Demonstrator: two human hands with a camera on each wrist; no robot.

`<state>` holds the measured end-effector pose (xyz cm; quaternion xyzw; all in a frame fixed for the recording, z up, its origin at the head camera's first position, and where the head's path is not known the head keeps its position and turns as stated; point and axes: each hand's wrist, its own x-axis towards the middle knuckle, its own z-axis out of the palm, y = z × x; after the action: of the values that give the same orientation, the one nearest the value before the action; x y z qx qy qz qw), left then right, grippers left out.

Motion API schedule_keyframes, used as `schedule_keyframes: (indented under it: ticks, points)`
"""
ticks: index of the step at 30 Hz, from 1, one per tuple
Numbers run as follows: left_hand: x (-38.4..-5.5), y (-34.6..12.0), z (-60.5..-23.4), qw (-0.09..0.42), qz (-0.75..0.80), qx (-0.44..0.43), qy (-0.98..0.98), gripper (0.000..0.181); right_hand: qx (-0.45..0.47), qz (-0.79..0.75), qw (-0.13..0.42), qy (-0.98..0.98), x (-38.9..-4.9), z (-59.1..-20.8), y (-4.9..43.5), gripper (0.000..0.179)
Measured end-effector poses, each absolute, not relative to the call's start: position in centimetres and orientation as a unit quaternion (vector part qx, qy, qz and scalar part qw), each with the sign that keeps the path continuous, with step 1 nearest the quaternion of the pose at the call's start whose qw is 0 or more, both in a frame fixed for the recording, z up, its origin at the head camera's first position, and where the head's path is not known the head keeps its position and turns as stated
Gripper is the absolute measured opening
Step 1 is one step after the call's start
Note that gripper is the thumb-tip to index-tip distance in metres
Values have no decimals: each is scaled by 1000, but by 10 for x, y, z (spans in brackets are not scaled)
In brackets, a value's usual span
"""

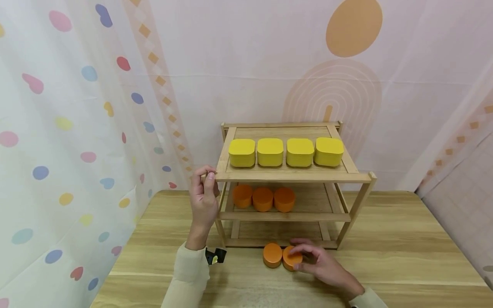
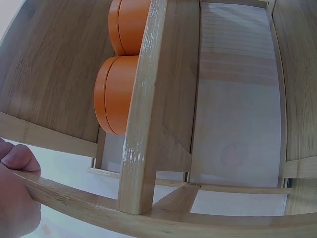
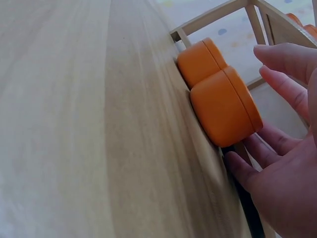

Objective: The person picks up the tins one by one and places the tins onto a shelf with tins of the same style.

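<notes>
My left hand [image 1: 205, 201] grips the front left corner of a three-tier wooden shelf rack [image 1: 285, 176], its thumb and fingers curled round the wood. On the table before the rack, two round orange tins [image 1: 272, 255] stand side by side. The fingers of my right hand [image 1: 321, 265] are spread around the right-hand orange tin [image 3: 223, 110], with fingertips right at its edge. Three more orange tins [image 1: 262, 199] stand in a row on the middle tier, toward its left. Four-sided yellow tins [image 1: 300, 152], several of them, line the top tier.
The bottom tier [image 1: 279, 231] lies just behind the two front tins. A wood-grain table [image 1: 389, 248] carries the rack. Patterned curtains [image 1: 239, 51] hang behind it and along the left side.
</notes>
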<state>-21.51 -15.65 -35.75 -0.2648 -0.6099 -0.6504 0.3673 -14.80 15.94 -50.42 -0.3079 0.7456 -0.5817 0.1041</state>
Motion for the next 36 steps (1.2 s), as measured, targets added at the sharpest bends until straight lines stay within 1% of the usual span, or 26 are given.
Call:
schedule_keyframes:
  ticks: [8,17,27,36]
  points:
    - [-216,-157,-356,366,-654,-264,-607,21,-314,-597,105,731,-151,-509,157,28]
    - [-216,-156,-357,364,-653,-268,-607,21,-322,-618,123,706,-152,-514,155,30]
    - [-214,-157,-356,365,-650,-264,-613,20,-337,-585,106,730,-148,-519,158,25]
    - [-213,-156,-355,367,-649,-264,-612,18,-306,-573,134,748,-148,-520,163,25]
